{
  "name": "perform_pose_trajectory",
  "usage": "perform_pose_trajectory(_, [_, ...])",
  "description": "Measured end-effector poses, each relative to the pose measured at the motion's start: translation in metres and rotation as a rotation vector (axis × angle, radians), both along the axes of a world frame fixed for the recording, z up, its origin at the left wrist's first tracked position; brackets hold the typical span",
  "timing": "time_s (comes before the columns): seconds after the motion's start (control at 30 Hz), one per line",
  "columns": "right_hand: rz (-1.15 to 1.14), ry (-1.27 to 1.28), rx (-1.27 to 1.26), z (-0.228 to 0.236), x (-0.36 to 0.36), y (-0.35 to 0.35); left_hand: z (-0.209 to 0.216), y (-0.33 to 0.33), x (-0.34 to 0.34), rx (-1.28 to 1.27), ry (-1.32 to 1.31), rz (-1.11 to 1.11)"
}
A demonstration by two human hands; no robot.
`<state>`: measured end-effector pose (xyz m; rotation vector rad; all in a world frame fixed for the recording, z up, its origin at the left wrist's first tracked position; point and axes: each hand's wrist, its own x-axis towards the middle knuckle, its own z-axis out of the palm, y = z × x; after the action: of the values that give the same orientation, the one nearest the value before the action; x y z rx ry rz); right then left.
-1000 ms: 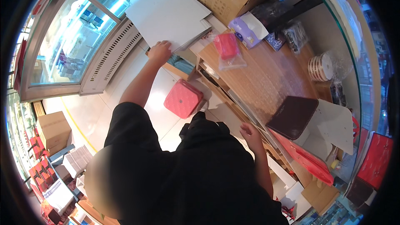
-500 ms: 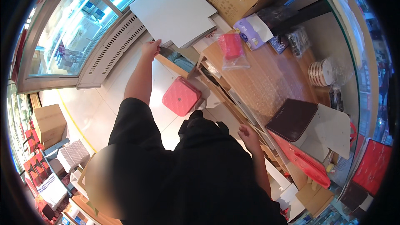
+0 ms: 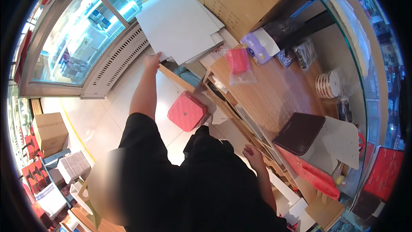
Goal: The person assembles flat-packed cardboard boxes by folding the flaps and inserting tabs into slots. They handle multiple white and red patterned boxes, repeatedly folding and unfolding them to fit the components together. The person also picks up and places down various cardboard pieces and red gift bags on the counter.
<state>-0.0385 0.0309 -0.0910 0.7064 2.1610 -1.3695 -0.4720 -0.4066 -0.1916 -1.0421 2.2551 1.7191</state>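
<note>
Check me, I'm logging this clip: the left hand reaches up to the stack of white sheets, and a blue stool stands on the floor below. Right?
Not quite. The head view shows the stool is pinkish red, not blue. The rest holds: the left hand reaches up to the stack of white sheets.

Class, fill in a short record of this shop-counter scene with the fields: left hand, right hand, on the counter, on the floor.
left hand: the left hand reaches out and grips the edge of the stack of white flat cardboard sheets
right hand: the right hand is at the edge of the wooden counter, holding nothing visible
on the counter: a pink item in a clear bag, a dark brown box, a tissue pack
on the floor: a red stool
</note>
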Motion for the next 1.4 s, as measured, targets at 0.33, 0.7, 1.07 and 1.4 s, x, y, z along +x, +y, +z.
perform_pose_trajectory(0.33, [-0.053, 0.033, 0.014, -0.011, 0.041, 0.001, 0.075, 0.018, -0.004, 0.240, 0.222, -0.005])
perform_pose_trajectory(0.7, [-0.057, 0.152, 0.026, -0.016, 0.112, 0.008, 0.188, 0.066, 0.080, 0.173, 0.664, 0.148])
perform_pose_trajectory(1.07, [-0.073, 0.301, -0.253, -0.022, 0.152, -0.002, 0.199, 0.042, 0.221, 0.781, 0.711, 0.197])
perform_pose_trajectory(1.4, [0.047, 0.989, -0.344, 0.198, -0.004, -0.047, 0.210, 0.054, 0.318, 0.910, 0.733, -0.075])
